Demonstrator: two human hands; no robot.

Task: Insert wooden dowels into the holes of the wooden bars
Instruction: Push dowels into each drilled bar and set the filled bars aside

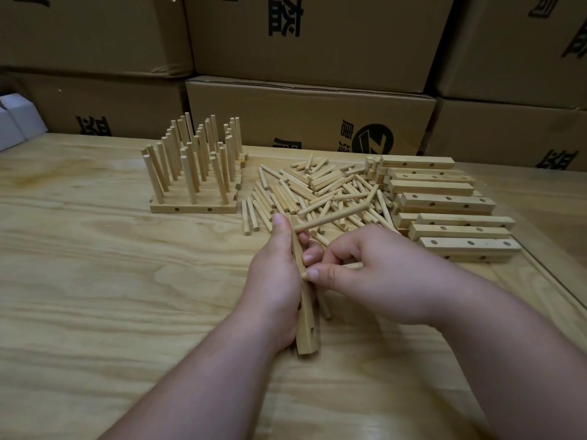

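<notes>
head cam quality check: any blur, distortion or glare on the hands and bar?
Head view: dim, warm light with darkened corners; wide-angle bowing along the table edge and cardboard boxes; left hand, right hand and held bar slightly soft; no harsh glare, only a mild sheen on the tabletop; dowel pile resolves adequately.
</notes>
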